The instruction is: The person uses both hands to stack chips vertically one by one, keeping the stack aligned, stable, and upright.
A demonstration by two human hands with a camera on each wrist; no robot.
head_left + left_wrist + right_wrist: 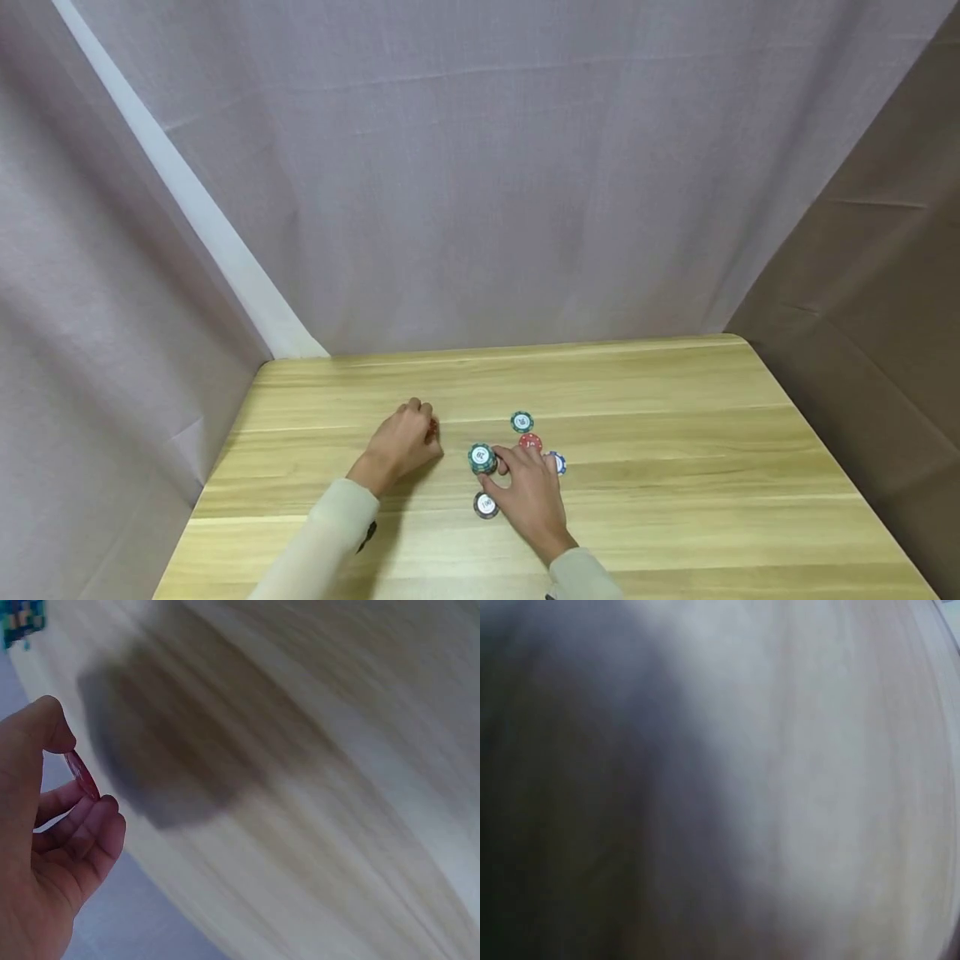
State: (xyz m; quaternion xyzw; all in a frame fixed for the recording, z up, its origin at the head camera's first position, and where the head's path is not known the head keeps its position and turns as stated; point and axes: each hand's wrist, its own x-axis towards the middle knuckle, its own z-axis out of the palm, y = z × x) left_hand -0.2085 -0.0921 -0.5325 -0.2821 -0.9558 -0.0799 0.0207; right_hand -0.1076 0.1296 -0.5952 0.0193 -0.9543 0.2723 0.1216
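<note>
My left hand [403, 440] is raised left of the chips and pinches a red poker chip [82, 776] on edge between thumb and fingertips. A stack of green-edged poker chips [482, 457] stands on the table, with a white-centred chip on top. At the stack's right side, the thumb and forefinger of my right hand [531, 497] hold it. A black chip [486, 505] lies just in front of the stack. Behind the right hand are a green chip [522, 422], a red chip [530, 442] and a partly covered blue chip [559, 462].
The wooden table [675, 433] has rounded back corners. Grey cloth [465, 208] hangs behind and at the left, with a darker cloth [885, 333] along the right side. The right wrist view is blurred and shows mostly tabletop.
</note>
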